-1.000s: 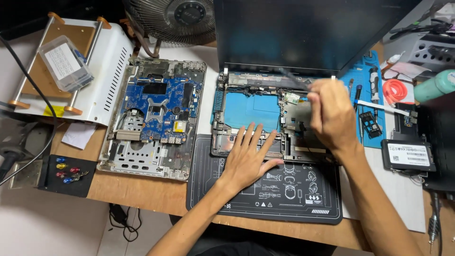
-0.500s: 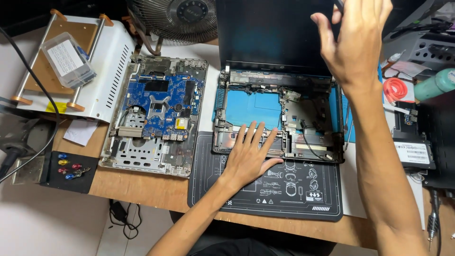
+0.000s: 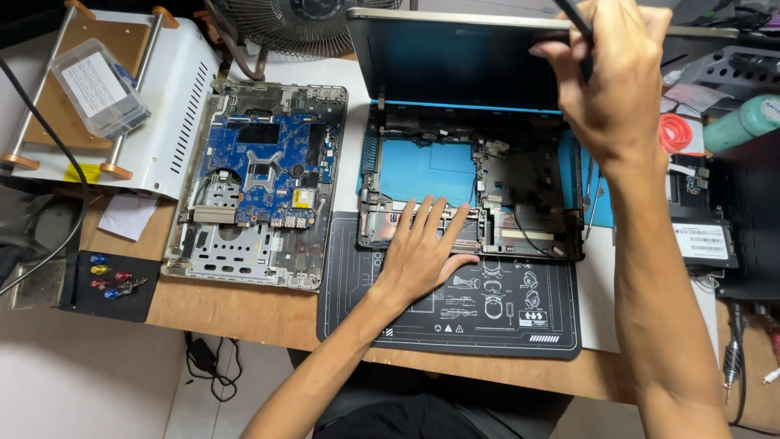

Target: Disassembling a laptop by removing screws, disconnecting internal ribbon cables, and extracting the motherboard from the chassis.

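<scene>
Laptop base (image 3: 455,175) black with a bright blue inner panel; lid (image 3: 455,57) dark teal. Mat (image 3: 487,313) black with white line drawings. Motherboard (image 3: 272,175) blue on a silver-grey chassis (image 3: 236,252). Tabletop (image 3: 227,305) brown wood. Coil (image 3: 674,134) red. Bottle (image 3: 743,122) pale green. Machine (image 3: 175,106) white.
</scene>
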